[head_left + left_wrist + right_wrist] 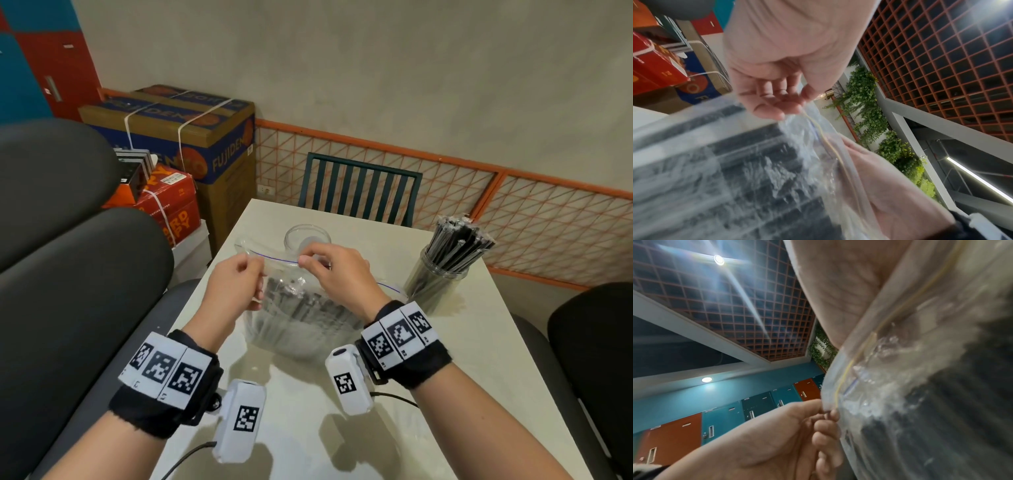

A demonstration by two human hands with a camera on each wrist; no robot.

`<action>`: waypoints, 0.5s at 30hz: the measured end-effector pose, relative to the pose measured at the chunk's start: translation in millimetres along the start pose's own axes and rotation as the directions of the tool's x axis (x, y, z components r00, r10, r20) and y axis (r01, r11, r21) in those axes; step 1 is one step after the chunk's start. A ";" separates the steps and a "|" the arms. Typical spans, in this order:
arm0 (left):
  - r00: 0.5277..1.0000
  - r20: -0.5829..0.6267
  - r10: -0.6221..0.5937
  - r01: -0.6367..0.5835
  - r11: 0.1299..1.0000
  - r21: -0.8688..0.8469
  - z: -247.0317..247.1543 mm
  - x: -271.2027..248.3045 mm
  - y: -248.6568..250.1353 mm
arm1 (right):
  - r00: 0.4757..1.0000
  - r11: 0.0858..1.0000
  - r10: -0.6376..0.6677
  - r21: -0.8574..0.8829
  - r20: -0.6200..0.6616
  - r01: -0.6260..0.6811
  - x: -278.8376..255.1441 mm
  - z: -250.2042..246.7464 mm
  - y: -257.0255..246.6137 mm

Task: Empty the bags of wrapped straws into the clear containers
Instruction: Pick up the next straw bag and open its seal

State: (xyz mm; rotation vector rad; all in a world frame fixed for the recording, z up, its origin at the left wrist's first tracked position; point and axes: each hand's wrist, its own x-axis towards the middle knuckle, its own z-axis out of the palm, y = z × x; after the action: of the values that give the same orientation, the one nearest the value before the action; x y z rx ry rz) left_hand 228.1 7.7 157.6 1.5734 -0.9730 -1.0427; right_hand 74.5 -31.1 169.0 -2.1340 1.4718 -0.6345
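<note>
A clear zip bag (301, 318) packed with dark wrapped straws stands on the pale table (479, 342). My left hand (255, 270) pinches the bag's top edge at its left end. My right hand (306, 262) pinches the same zip strip a little to the right. In the left wrist view the left hand's fingers (777, 104) hold the strip of the bag (735, 170). In the right wrist view the right hand (838, 288) shows partly through the bag (931, 394). Behind the bag stands an empty clear container (307, 238). A second clear container (435, 277), at the right, is full of straws.
A dark slatted chair (359, 192) stands at the table's far end. Stacked cardboard boxes (191, 137) sit at the back left. Dark padded seats (68, 274) flank the table on the left, and another (589, 342) on the right. An orange mesh panel (513, 219) lines the wall.
</note>
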 end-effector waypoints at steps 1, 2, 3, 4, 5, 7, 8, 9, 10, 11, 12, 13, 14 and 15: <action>1.000 -0.004 0.001 -0.001 1.000 0.010 -3.3 -0.1 -1.2 | 1.000 1.000 0.024 0.012 -0.017 -0.023 2.7 -1.4 4.5; 1.000 -0.010 -0.006 0.006 1.000 0.017 -6.2 -2.2 -2.0 | 0.997 0.998 0.058 0.023 -0.046 -0.057 5.8 -3.9 9.3; 1.000 -0.020 -0.019 0.019 1.000 0.019 -8.9 -4.8 -2.8 | 0.992 0.995 0.097 0.033 -0.079 -0.095 9.5 -6.6 14.5; 0.999 -0.023 -0.037 0.038 0.999 0.032 -11.4 -8.2 -3.5 | 0.986 0.991 0.132 0.040 -0.102 -0.129 12.8 -9.0 19.2; 0.999 -0.015 -0.050 0.051 0.997 0.051 -13.6 -11.6 -4.8 | 0.982 0.988 0.152 0.043 -0.110 -0.148 14.4 -11.1 22.2; 0.999 0.017 -0.049 0.047 0.994 0.096 -17.5 -15.3 -9.0 | 0.984 0.989 0.147 0.034 -0.095 -0.145 14.9 -11.9 24.3; 0.999 0.018 -0.032 0.030 0.992 0.126 -18.9 -15.9 -9.9 | 0.988 0.991 0.135 0.033 -0.082 -0.132 14.1 -11.0 24.3; 1.000 -0.002 0.000 0.000 0.988 0.157 -19.8 -15.3 -8.9 | 0.991 0.993 0.116 0.041 -0.065 -0.113 13.0 -10.3 23.4; 0.999 -0.017 0.037 -0.032 0.977 0.212 -20.7 -12.9 -7.8 | 0.995 0.994 0.093 0.055 -0.042 -0.091 11.7 -10.1 21.7; 0.998 0.011 0.067 -0.067 0.957 0.281 -22.0 -8.9 -7.5 | 0.998 0.995 0.067 0.070 -0.011 -0.066 9.7 -10.4 19.0; 0.994 0.063 0.084 -0.101 0.931 0.351 -21.8 -4.6 -4.9 | 0.999 0.996 0.037 0.081 0.027 -0.039 8.0 -11.0 16.2; 0.989 0.116 0.090 -0.131 0.900 0.415 -20.5 -0.7 -1.1 | 0.998 0.996 0.006 0.089 0.062 -0.012 6.3 -12.0 13.0; 0.982 0.159 0.098 -0.161 0.875 0.456 -17.6 2.3 2.1 | 0.996 0.996 -0.019 0.091 0.088 0.011 5.0 -13.1 10.7; 0.977 0.187 0.100 -0.178 0.864 0.470 -14.3 5.3 3.2 | 0.994 0.996 -0.037 0.085 0.101 0.028 3.4 -14.6 8.4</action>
State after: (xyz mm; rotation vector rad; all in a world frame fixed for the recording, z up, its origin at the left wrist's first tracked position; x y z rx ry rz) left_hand 242.9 6.1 162.1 1.8043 -1.5276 -0.8682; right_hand 60.6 -38.7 175.6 -2.0976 1.3354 -0.5784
